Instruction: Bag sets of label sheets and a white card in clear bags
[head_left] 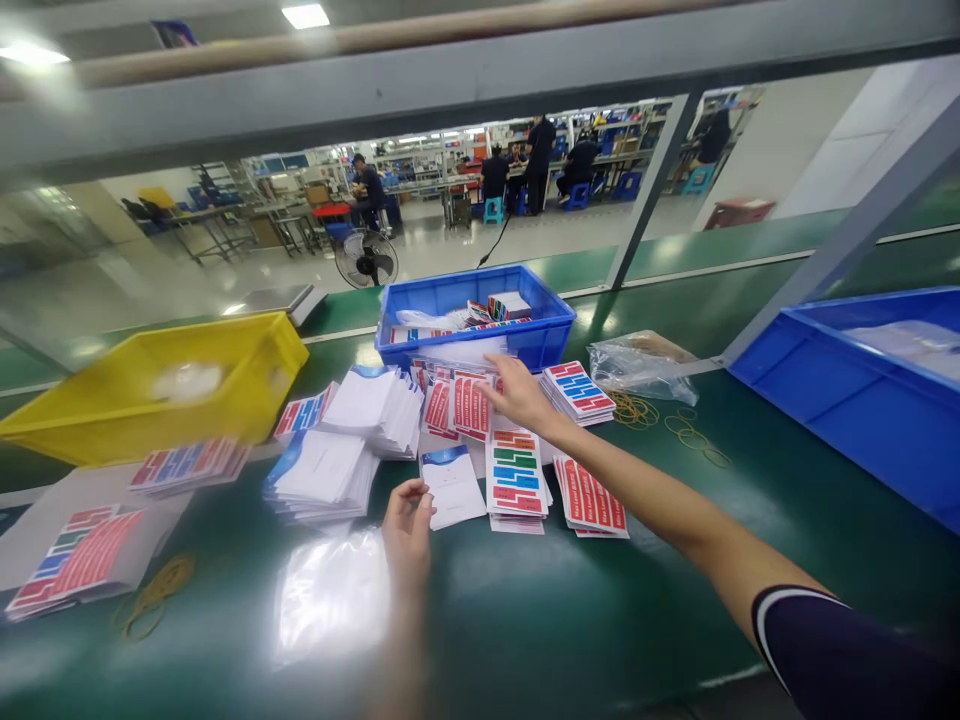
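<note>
Green worktable (465,640), seen from above: L hand (409,522), fingers curled, is at the L edge of a blue-topped white leaflet (452,492); can't tell if it grips. R hand (519,394) reaches twd the table's far edge, fingers extended over red-printed cards (469,412) by a blue bin (549,345); grip unclear too. Multicolor card stack (516,470) sits btwn leaflet & red card stack (591,500), prob. kept apart by design. Rubber bands (634,409) lie farther R, prob. clear of paper yet w/in reach.
</note>
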